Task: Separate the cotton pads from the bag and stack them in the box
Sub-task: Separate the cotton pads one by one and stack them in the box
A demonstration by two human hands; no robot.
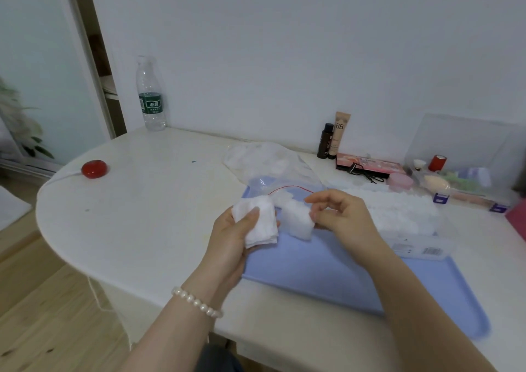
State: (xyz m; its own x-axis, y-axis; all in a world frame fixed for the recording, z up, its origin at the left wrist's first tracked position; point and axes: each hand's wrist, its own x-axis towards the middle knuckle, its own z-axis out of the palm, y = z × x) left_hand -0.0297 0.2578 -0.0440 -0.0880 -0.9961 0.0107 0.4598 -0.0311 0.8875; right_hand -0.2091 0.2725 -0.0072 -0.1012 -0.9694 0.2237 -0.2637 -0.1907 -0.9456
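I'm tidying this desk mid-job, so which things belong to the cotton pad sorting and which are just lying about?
In use: pad stack in left hand; pad clump in right hand; bag; clear box; blue tray.

Lying about: water bottle, red disc, BB tube, dark bottle, palette.

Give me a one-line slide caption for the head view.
Left hand and right hand each hold cotton pads above the blue tray.

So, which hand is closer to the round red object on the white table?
Left. The left hand, holding a stack of white cotton pads, is nearer the round red object; the right hand, gripping another white wad, is farther right over the blue tray.
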